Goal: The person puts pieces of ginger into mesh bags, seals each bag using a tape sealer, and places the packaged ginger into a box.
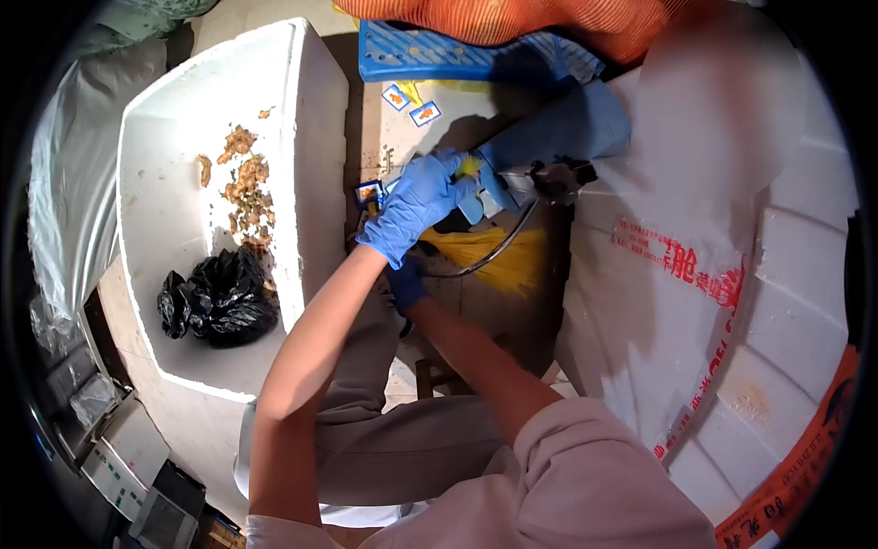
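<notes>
Item: yellow strand bundle (498, 254). Position: low among the tools, just beyond the hands. Long axis: slanting from the hands toward the right of the view; narrow end at the hands, fanned end pointing right and slightly toward the wearer.

Item: blue device (560, 133), beside the bundle. Long axis: running from the left hand toward the upper right. Black fitting (560, 180) at its near side; from there a curved metal lever (489, 256) bends back to the right hand.

Item: left hand (419, 203), light blue glove. Fingers bent about a small yellow tuft (469, 166) at the device's near end; the grasp is partly hidden.

Item: right hand (406, 284), dark blue glove, in shadow below the left. It meets the lever's end; whether the fingers are clenched on it cannot be told.

Surroundings: two printed cards (424, 113) beyond the left hand; another card (369, 193) beside it. Blue slatted stand (448, 53) at the far side, orange mesh sack (512, 16) upon it. Left: white foam box (320, 137), holding brown root-like pieces (247, 178) and a black plastic bag (224, 297). Right: white sack with red print (631, 302).
</notes>
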`<state>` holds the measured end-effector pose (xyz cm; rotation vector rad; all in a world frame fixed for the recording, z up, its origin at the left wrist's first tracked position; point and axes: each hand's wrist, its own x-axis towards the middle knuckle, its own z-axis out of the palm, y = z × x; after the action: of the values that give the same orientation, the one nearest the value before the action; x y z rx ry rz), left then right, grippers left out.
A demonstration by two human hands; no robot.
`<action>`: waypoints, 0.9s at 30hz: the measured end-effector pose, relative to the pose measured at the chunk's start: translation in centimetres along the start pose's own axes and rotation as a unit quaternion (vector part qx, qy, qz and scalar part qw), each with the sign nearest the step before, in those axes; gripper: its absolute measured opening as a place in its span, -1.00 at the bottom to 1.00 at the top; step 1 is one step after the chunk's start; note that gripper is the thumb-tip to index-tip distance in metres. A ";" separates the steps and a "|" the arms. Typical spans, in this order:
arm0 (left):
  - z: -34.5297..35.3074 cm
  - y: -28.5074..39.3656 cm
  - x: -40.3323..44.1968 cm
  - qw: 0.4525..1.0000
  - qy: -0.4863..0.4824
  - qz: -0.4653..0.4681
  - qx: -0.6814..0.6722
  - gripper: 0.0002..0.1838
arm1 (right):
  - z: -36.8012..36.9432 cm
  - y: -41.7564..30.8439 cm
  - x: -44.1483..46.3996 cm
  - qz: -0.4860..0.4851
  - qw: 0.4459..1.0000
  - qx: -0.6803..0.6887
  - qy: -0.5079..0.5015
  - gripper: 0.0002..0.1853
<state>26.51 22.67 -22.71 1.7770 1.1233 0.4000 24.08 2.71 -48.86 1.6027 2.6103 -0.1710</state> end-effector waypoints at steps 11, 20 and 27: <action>0.5 2.3 -1.5 0.995 0.055 0.064 0.062 -0.73 | -35.7 13.5 -3.1 -0.050 0.978 0.155 0.130 -0.83; 9.7 3.0 -8.5 0.979 0.119 0.076 0.148 -0.66 | -39.4 18.2 -8.2 0.134 0.905 0.249 0.317 -0.48; 4.1 13.4 -13.4 0.879 -0.087 -0.176 -0.435 -0.83 | -28.1 20.9 -14.2 0.174 0.696 0.687 0.113 -0.59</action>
<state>29.18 7.78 -10.54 0.7793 0.8978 0.4205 49.00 3.26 -20.46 2.3980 2.0616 -2.4629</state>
